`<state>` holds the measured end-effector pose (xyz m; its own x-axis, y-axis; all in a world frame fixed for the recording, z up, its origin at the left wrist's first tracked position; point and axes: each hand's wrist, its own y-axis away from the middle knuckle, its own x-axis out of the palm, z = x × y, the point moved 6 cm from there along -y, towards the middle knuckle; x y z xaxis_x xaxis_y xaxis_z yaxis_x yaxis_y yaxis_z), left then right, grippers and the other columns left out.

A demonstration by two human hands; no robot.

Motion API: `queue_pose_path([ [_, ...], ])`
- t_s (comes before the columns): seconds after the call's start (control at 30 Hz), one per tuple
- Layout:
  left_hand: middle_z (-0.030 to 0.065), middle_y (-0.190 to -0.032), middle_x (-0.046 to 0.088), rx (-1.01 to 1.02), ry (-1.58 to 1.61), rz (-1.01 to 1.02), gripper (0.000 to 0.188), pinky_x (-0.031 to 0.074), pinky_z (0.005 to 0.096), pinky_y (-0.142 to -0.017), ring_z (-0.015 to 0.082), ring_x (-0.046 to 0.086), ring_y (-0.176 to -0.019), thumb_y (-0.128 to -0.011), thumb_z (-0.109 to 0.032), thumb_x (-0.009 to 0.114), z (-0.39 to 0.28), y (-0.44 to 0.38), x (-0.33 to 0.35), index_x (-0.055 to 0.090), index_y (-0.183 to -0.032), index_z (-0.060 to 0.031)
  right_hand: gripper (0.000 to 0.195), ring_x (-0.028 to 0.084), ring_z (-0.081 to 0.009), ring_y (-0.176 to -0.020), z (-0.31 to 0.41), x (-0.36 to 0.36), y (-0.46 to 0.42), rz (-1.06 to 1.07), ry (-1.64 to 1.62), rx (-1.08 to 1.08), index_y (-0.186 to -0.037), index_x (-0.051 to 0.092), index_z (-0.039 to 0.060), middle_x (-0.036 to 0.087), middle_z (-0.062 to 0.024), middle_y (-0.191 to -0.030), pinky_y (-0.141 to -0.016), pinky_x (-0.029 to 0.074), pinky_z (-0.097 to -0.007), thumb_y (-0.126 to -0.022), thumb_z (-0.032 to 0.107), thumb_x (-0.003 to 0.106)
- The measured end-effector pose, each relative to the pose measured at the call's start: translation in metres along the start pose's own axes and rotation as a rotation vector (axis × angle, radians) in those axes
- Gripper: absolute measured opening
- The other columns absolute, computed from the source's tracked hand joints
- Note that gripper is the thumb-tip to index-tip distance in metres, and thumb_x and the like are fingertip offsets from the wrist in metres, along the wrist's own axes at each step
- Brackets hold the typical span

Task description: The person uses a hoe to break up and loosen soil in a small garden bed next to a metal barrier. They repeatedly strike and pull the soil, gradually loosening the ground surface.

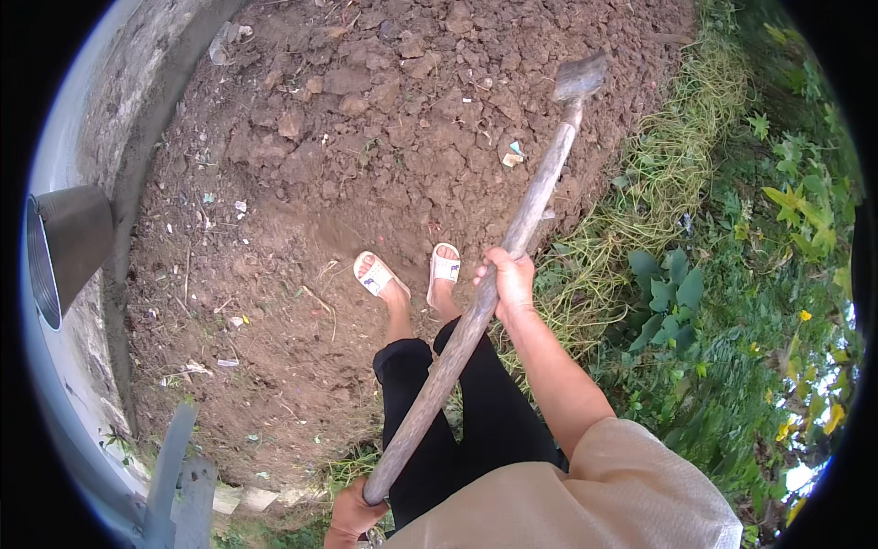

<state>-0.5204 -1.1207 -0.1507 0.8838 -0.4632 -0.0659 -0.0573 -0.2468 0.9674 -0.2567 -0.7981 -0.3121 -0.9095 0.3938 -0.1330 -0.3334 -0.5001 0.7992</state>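
Observation:
A hoe with a long, weathered wooden handle slants across my body, from the lower left up to the right. My right hand is wrapped around the middle of that handle. Close to its butt end, low in the picture, my left hand grips it too. The hoe's blade, dull and soil-coloured, is at the far end against broken brown soil. Whether the blade touches the ground or hangs above it, I cannot tell.
My feet in white slide sandals stand on flatter earth with litter scraps. A concrete wall base and a dark metal bucket-like container line the left. Pulled vines and leafy plants border the right.

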Motion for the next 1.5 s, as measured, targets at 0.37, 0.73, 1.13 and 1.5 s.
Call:
queue_pose_path([
  [0.37,0.0166,-0.078,0.063,-0.157,-0.403,-0.025,0.050,0.051,0.0387,-0.063,0.0293,0.063,-0.070,-0.062,-0.033,0.074,0.045,0.089,0.025,0.059,-0.104,-0.0099,0.015,0.051,-0.0179,-0.053,-0.078,-0.035,0.084,0.077,-0.198,0.388,-0.080,0.049,0.0019,0.049,-0.0069,-0.066,-0.047,0.046,-0.0347,-0.072,0.006,0.061],
  [0.73,0.0132,-0.080,0.061,-0.090,0.196,-0.139,0.041,0.049,0.0344,-0.064,0.0239,0.062,-0.072,-0.060,-0.020,0.071,0.164,0.079,0.009,0.054,-0.094,-0.0061,0.012,0.050,-0.0155,-0.046,-0.120,0.056,0.105,0.171,-0.052,0.080,-0.078,0.048,0.0006,0.050,-0.0072,-0.063,-0.041,0.045,-0.0296,-0.075,0.006,0.058],
  [1.13,0.0124,-0.068,0.060,-0.396,-0.927,-0.635,0.048,0.047,0.0466,-0.054,0.0319,0.059,-0.059,-0.065,-0.042,0.068,0.298,0.304,-0.118,0.058,-0.101,-0.0123,0.011,0.056,-0.0221,-0.073,-0.334,0.157,0.328,0.482,-0.389,1.104,-0.076,0.051,0.0063,0.053,-0.0067,-0.075,-0.077,0.049,-0.0390,-0.073,0.010,0.060],
  [1.5,0.0134,-0.066,0.057,-0.015,-0.433,-0.609,0.028,0.045,0.0440,-0.055,0.0343,0.056,-0.058,-0.055,-0.007,0.064,0.101,0.017,-0.108,0.054,-0.082,-0.0073,0.014,0.050,-0.0185,-0.053,-0.183,0.145,0.019,0.302,-0.237,0.486,-0.067,0.048,0.0089,0.048,-0.0037,-0.058,-0.053,0.045,-0.0343,-0.071,0.015,0.060],
])
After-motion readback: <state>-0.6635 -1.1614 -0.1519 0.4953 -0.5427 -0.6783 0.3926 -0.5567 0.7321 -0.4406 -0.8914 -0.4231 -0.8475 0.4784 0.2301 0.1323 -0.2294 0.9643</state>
